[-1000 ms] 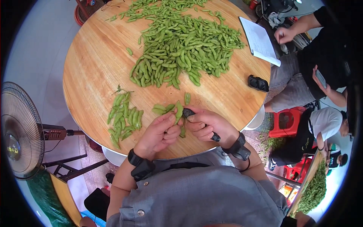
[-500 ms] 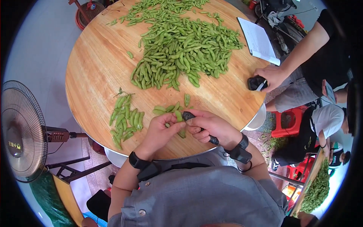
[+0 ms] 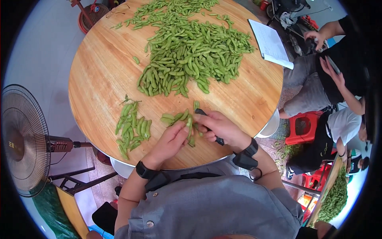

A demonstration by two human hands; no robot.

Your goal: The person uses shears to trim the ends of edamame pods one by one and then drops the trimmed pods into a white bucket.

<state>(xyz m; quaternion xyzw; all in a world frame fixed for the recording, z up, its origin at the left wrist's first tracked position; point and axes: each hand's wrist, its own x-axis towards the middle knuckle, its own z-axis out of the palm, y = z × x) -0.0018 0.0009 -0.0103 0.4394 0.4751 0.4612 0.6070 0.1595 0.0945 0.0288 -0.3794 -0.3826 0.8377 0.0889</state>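
Note:
My left hand (image 3: 174,139) is closed, with a green soybean pod (image 3: 190,122) pinched between thumb and finger. Just to its right, my right hand (image 3: 223,126) wraps around a black-handled tool (image 3: 219,140); its working end is hard to make out beside the pod. Beneath both hands lie a few loose pods (image 3: 169,118) on the round wooden table (image 3: 101,79). To the left sits a small group of pods (image 3: 128,125), with a bit of stem at its top. A large heap of pods (image 3: 195,55) covers the table's middle and far side.
An open notebook (image 3: 270,42) lies at the table's right edge. Beyond it stands a person in black (image 3: 338,55), one hand around a dark object. A fan (image 3: 24,139) stands at left. Red stools (image 3: 301,128) and another person in white are at right.
My right hand and the black tool have shifted slightly right, away from my left hand. The pod in my left hand now points upward. The other person's hand has lifted its dark object off the table.

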